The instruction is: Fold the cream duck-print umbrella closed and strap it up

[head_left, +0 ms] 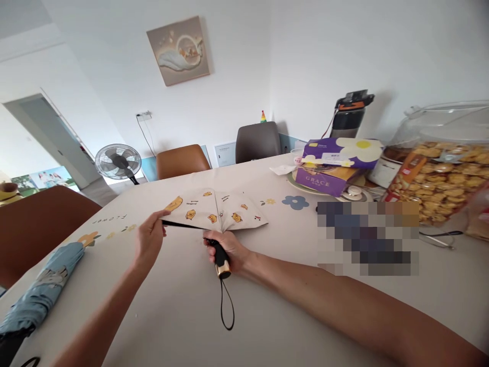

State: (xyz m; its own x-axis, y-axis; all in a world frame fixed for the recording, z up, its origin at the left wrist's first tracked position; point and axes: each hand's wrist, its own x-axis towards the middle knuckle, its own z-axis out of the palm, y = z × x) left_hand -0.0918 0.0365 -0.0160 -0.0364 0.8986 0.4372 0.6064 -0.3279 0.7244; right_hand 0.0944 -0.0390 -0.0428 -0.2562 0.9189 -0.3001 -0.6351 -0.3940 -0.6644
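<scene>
A cream folding umbrella [202, 206] printed with yellow ducks lies over the table, its canopy loose and partly spread. My right hand [233, 250] is wrapped round its black handle with a gold end, and a black wrist loop [227, 306] hangs below. Between the fingertips of my left hand [151, 234] the canopy's edge is pinched, at one end of a dark strip running to the handle. On the left of the table lies a second umbrella [49, 285], light blue and folded up.
Purple boxes [324, 178], a black bottle [347, 114] and a large tub of snacks [446, 173] stand at the right back. A blurred patch [367, 239] hides something nearer. Chairs [181, 160] and a fan [118, 160] are beyond the table [171, 316].
</scene>
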